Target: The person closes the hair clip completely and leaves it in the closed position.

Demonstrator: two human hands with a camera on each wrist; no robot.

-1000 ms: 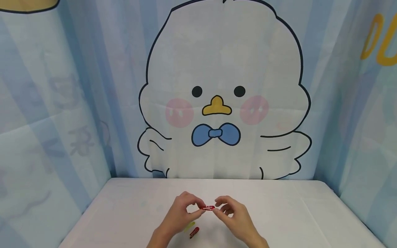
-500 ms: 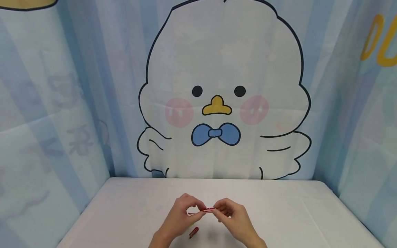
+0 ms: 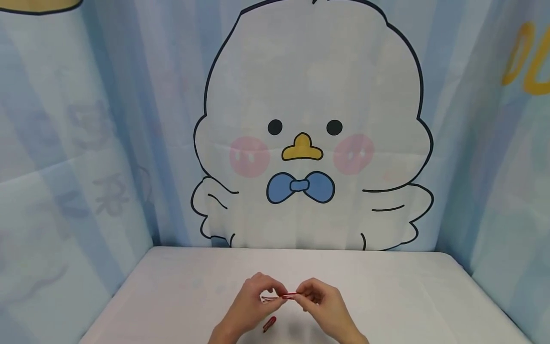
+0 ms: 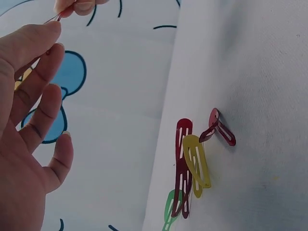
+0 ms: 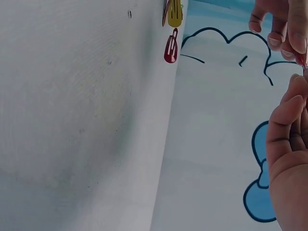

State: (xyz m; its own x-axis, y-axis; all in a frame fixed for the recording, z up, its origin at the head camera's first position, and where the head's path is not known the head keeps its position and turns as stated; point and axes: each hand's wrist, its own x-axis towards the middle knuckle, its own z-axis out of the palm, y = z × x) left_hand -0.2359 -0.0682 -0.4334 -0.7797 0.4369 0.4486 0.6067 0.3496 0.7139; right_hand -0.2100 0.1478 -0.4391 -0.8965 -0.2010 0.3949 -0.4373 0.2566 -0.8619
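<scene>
Pinching one red snap clip (image 3: 290,295) in left hand (image 3: 251,303) and right hand (image 3: 325,306) fingers (image 4: 48,65); other red clips (image 4: 181,166), yellow clip (image 4: 191,156) and green clip (image 4: 168,206) lie unheld below them on the bench (image 3: 386,296)

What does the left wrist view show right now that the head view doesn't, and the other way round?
Only the left wrist view shows the yellow hair clip and green hair clip.

Only the head view shows the pink cheeks on the backdrop and the orange letters.

Both show the left hand, right hand, held red clip, white tabletop and blue bow tie.
</scene>
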